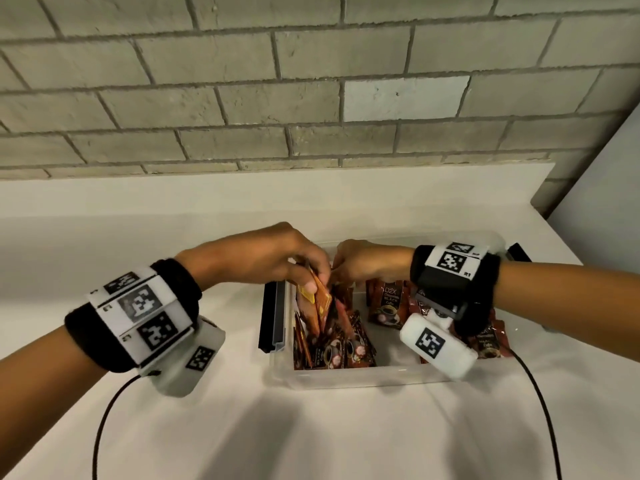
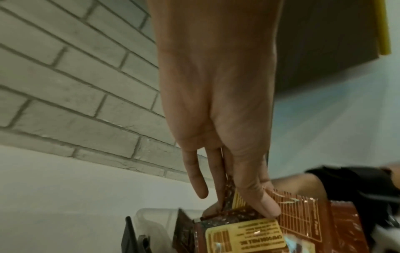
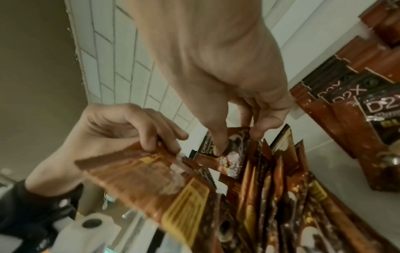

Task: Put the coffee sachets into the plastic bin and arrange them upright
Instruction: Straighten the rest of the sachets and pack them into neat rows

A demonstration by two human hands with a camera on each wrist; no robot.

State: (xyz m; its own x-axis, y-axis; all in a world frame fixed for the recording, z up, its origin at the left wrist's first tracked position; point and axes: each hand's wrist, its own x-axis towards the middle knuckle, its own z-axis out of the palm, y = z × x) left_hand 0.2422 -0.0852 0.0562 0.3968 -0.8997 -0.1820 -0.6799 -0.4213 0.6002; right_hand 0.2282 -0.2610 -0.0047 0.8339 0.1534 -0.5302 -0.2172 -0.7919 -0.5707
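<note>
A clear plastic bin (image 1: 346, 377) stands on the white counter and holds several brown coffee sachets. A row of them (image 1: 332, 344) stands roughly upright at its left end, and more (image 1: 384, 303) lean at the back right. My left hand (image 1: 317, 282) (image 2: 242, 205) pinches a few orange-brown sachets (image 1: 320, 301) (image 2: 303, 210) by their tops above the left row. My right hand (image 1: 341, 268) (image 3: 238, 142) reaches in beside it and pinches the top of one dark sachet (image 3: 232, 159) between thumb and fingers.
The bin has a black latch (image 1: 272, 317) on its left end. A grey brick wall (image 1: 311, 98) rises behind the counter and a white wall (image 1: 606, 188) closes the right side. Black cables (image 1: 104, 420) run from both wrists across the near counter.
</note>
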